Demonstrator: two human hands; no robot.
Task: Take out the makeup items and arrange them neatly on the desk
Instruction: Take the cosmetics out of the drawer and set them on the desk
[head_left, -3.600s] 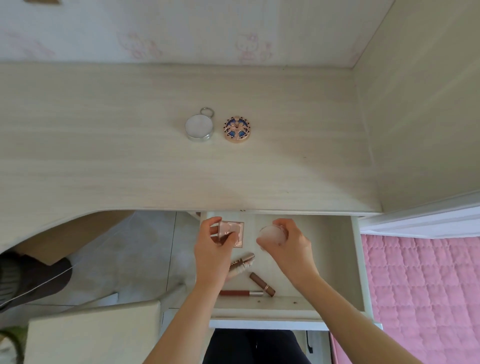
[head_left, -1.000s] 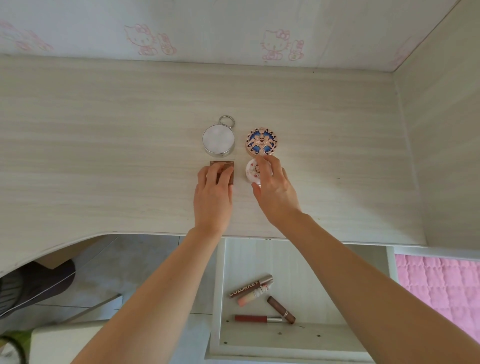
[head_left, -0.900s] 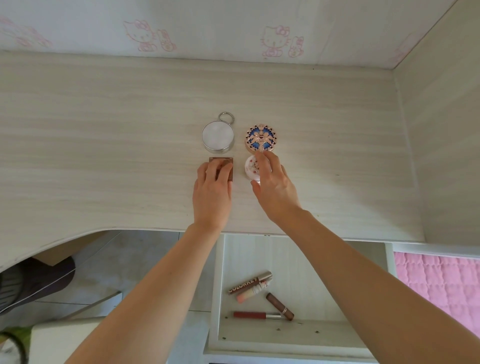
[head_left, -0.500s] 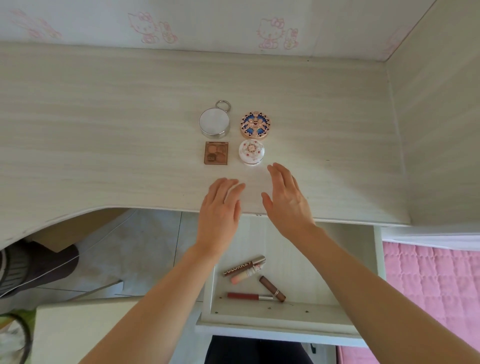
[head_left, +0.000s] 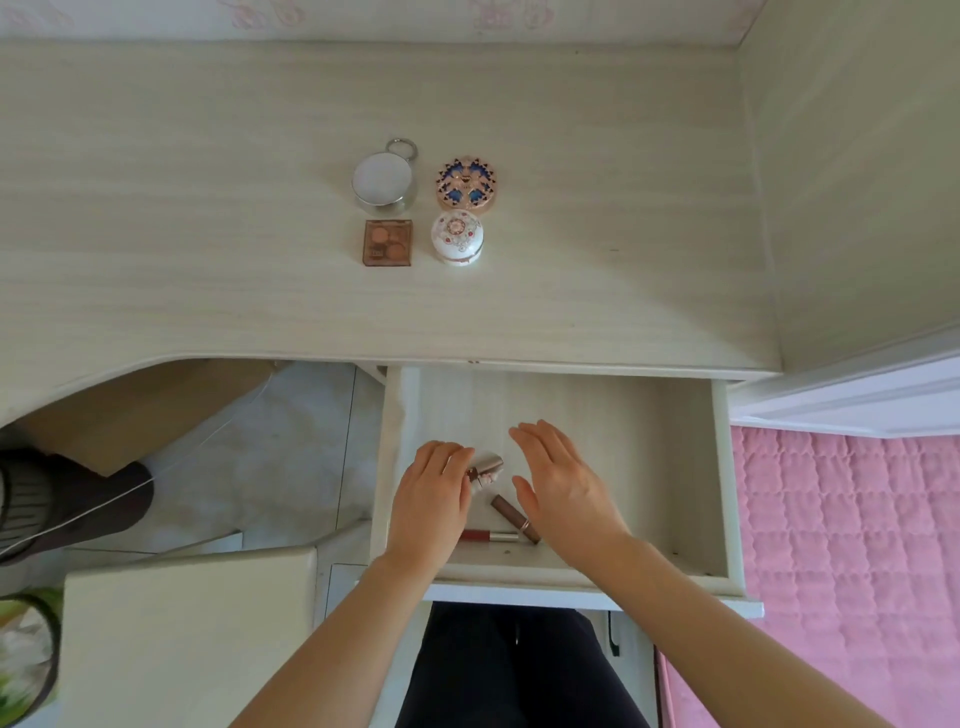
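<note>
Four makeup pieces sat on the pale wood-grain desk (head_left: 208, 208) in a tight two-by-two block, just beside one another. At the back left was a round silver compact (head_left: 383, 184) with a flat whitish lid and a metal ring at its far edge. To its right lay a round rose-gold compact (head_left: 466, 183) patterned in blue. In front of the silver one lay a square clear-lidded eyeshadow palette (head_left: 387, 242) showing brown and peach pans, and beside it stood a white domed jar (head_left: 457, 236) with a red floral motif on top.

Below the desk edge the drawer (head_left: 675, 467) stood pulled out, and both hands were inside it. The left hand (head_left: 431, 504) lay palm-down with its fingers bent over two slim tubes (head_left: 488, 467) lying side by side, a rose-gold cap and a paler pink one poking out past the fingertips. Whether the fingers actually gripped them could not be told. The right hand (head_left: 566, 488) hovered flat and wide, fingers straight and together, thumb apart, holding nothing. Between the hands lay a brown lip tube (head_left: 506, 509) set at a slant and, nearer the drawer front, a red lip tube (head_left: 485, 535) – each with one end hidden under the right hand.

A pink quilted cover (head_left: 841, 545) showed to the right of the drawer.
</note>
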